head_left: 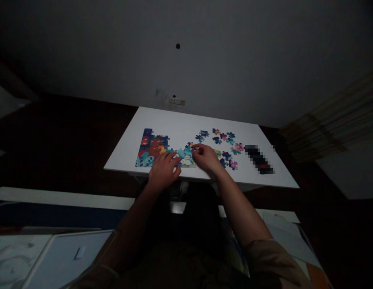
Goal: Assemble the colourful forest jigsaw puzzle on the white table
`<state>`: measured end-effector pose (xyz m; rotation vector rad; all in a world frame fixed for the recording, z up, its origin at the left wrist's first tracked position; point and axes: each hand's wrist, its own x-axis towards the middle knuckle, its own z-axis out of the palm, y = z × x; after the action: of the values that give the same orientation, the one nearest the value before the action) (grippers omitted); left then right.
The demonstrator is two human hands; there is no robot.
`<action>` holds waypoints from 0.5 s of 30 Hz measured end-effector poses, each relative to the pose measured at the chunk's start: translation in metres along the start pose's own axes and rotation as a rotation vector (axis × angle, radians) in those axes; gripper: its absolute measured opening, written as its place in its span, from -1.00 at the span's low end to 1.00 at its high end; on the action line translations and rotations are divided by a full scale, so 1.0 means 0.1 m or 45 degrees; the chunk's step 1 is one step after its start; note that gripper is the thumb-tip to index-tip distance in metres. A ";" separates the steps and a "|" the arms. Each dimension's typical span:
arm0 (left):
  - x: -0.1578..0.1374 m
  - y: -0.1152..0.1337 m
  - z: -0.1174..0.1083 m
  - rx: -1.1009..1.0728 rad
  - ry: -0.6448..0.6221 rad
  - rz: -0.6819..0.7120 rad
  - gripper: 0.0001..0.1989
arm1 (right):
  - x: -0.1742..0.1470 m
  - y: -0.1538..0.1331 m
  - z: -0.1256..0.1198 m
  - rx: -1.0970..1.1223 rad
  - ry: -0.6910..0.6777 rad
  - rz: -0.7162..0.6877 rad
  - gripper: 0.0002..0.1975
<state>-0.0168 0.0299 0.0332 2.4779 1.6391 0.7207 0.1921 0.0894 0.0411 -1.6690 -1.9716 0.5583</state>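
Note:
A partly joined jigsaw puzzle (158, 145) lies on the white table, showing a brown bear, dark blue areas and teal leaves. My left hand (165, 168) rests flat on its lower edge with the fingers spread, covering part of the picture. At the right end of the joined section, my right hand (207, 158) has its thumb and forefinger pinched together at a teal puzzle piece (188, 153); the fingers partly hide it. One loose dark piece with yellow (189, 145) lies just above those fingertips.
Several loose puzzle pieces (224, 136) are scattered right of my right hand. Beyond them lies a blurred dark object (260, 159). The white table (174, 118) stands near a grey wall with sockets (177, 101). A light-coloured board (69, 255) sits at lower left.

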 end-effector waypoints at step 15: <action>0.00 -0.01 0.01 -0.019 0.005 0.004 -0.66 | -0.05 0.02 -0.04 -0.272 -0.014 -0.210 -0.68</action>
<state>-0.0175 0.0310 0.0317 2.4709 1.6249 0.7357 0.1966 0.0850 0.0421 -1.6060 -2.2175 0.3060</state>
